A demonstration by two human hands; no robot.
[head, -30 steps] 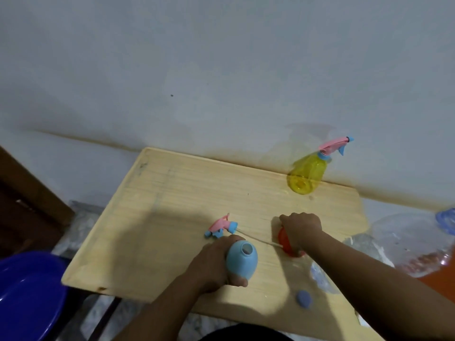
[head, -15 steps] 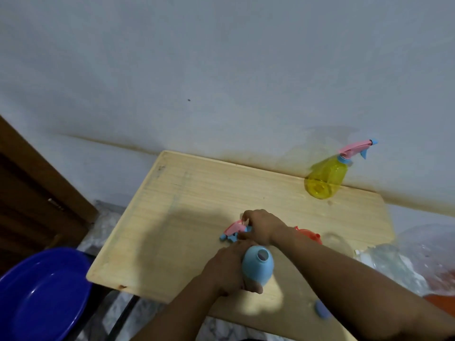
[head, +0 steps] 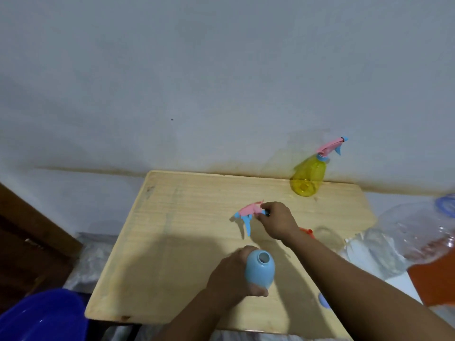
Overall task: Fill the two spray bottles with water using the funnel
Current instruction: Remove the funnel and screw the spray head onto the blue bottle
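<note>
At counter centre, right hand [head: 278,221] pinches the pink spray head [head: 248,210]; left hand [head: 235,276] wraps the open blue bottle [head: 259,269].
Both parts look like light, stiff, smooth plastic: hold the bottle at mid-body, upright. Right forearm reaches across the orange funnel [head: 306,232]; yellow bottle [head: 307,178] stands capped at the far edge.

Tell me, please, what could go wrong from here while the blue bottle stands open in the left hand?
The right hand pinches the pink spray head only at one end, so it might slip. The right forearm crosses above the orange funnel and could knock it. The open blue bottle, held by the left hand, could tip.
</note>
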